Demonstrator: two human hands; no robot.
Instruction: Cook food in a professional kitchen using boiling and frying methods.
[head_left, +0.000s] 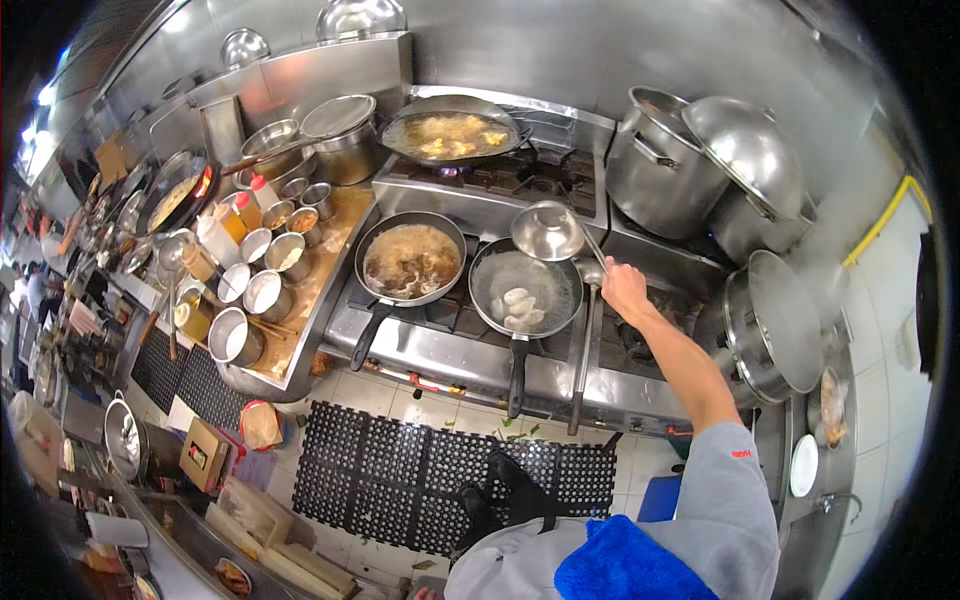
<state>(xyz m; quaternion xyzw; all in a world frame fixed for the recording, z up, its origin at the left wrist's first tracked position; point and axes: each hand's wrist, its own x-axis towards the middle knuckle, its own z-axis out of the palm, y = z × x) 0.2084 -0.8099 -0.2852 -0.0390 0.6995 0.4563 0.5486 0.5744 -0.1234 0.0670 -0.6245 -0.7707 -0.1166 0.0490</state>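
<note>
White floor tiles [360,392] show around a black rubber mat [385,480], and steam hangs along the right wall. Closest to me, a blue towel [630,562] lies against the person's grey shirt [735,500]. Only a bit of the left hand [425,594] shows at the lower edge — I can't tell whether it's open or closed. Farther on, the right hand [626,288] is wrapped around the handle of a steel ladle [547,232], its wide bowl above the far edge of the right front pan [517,352]. White pieces [519,310] sit in cloudy liquid there. Just left, another pan [376,294] bubbles with brown liquid — beyond both, yellow food [435,148] is in a wok [394,131] on the back burner.
</note>
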